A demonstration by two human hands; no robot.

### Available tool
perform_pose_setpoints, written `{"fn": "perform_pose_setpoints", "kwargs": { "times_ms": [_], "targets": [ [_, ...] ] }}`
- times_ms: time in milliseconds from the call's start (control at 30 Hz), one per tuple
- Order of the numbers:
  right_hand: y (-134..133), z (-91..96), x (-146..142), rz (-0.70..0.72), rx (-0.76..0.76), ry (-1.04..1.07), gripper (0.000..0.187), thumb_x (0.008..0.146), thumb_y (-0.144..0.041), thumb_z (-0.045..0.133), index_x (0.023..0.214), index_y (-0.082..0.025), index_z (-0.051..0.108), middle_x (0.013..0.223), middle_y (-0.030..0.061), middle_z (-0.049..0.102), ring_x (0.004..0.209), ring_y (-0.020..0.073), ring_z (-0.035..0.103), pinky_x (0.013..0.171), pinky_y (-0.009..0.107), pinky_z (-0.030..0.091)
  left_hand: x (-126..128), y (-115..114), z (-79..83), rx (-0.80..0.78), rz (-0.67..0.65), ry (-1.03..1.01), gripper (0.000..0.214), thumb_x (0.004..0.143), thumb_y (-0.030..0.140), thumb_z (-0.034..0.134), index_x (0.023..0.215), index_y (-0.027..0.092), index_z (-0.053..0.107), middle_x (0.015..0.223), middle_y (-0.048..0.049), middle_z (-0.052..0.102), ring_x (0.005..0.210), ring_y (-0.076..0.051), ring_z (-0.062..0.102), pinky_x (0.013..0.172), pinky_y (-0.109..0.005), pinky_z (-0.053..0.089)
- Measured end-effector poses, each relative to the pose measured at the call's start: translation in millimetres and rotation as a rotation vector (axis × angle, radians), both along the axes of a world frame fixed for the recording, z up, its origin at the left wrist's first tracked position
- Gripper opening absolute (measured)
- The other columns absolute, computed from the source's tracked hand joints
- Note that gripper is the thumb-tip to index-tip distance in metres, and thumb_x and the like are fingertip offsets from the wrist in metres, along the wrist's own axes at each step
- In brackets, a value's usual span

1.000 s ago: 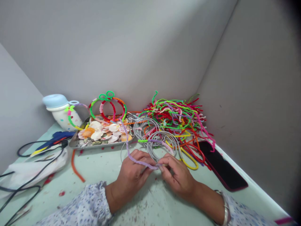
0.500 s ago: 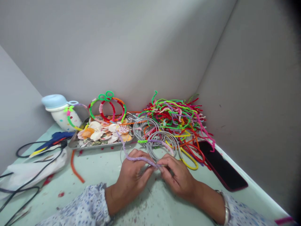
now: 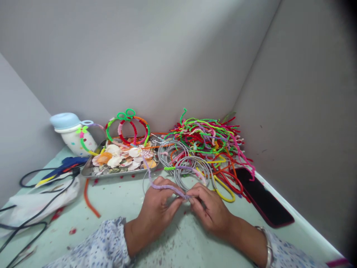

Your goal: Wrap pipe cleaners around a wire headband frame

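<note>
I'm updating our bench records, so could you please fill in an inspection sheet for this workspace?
Surface: pale green tabletop, marked with red spots.
Things in work: purple fuzzy stem, held; grey wire coils just beyond.
Clutter: tray of shells, bottle, phone, heap of coloured stems.
Hands: left hand and right hand both pinch the purple fuzzy stem.
Cables: black cables at left, partly over a white plastic bag.
Surroundings: grey walls behind and at both sides.

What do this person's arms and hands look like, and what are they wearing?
Both the left hand and the right hand are gloveless. The left sleeve and right sleeve are pale with bluish flecks; the left cuff looks gathered. A silvery bangle circles the right wrist.
</note>
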State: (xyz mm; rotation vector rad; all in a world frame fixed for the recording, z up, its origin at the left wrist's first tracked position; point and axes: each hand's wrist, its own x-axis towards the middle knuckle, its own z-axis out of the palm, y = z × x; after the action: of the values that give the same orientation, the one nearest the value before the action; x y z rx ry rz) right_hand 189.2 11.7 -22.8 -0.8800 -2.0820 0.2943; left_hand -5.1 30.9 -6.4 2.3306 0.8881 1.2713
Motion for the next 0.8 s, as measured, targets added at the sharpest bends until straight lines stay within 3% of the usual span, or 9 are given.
{"fn": "perform_pose_setpoints", "kwargs": {
  "times_ms": [233, 467, 800],
  "targets": [
    [-0.4, -1.2, -0.2, -0.022, 0.014, -0.003, 0.015, 0.093, -0.014, 0.042, 0.103, -0.020, 0.052, 0.079, 0.0036, 0.058, 0.069, 0.0162, 0.058, 0.060, 0.027, 0.046, -0.2, 0.8, 1.3, 0.054, 0.016, 0.029, 0.002, 0.084, 0.021, 0.068, 0.085, 0.020, 0.070, 0.080, -0.0029, 0.071, 0.077, -0.020, 0.059, 0.070, -0.033, 0.044],
    [-1.1, -1.1, -0.7, -0.009, -0.016, -0.013, 0.014, 0.093, -0.014, 0.043, 0.101, -0.019, 0.053, 0.081, 0.0043, 0.060, 0.071, 0.0164, 0.059, 0.062, 0.027, 0.047, -1.5, -1.5, -0.5, 0.003, 0.040, 0.087, 0.003, 0.086, 0.022, 0.065, 0.084, 0.021, 0.065, 0.078, -0.0005, 0.071, 0.076, -0.020, 0.061, 0.079, -0.037, 0.041],
    [-1.4, -2.2, -1.1, 0.000, 0.008, -0.008, 0.013, 0.093, -0.013, 0.043, 0.099, -0.020, 0.053, 0.080, 0.0042, 0.060, 0.072, 0.0168, 0.059, 0.061, 0.027, 0.047, -1.0, -6.0, 2.5, -0.074, 0.053, 0.086, 0.006, 0.086, 0.024, 0.064, 0.082, 0.020, 0.064, 0.079, -0.0012, 0.068, 0.078, -0.020, 0.059, 0.074, -0.036, 0.039]
  ]
}}
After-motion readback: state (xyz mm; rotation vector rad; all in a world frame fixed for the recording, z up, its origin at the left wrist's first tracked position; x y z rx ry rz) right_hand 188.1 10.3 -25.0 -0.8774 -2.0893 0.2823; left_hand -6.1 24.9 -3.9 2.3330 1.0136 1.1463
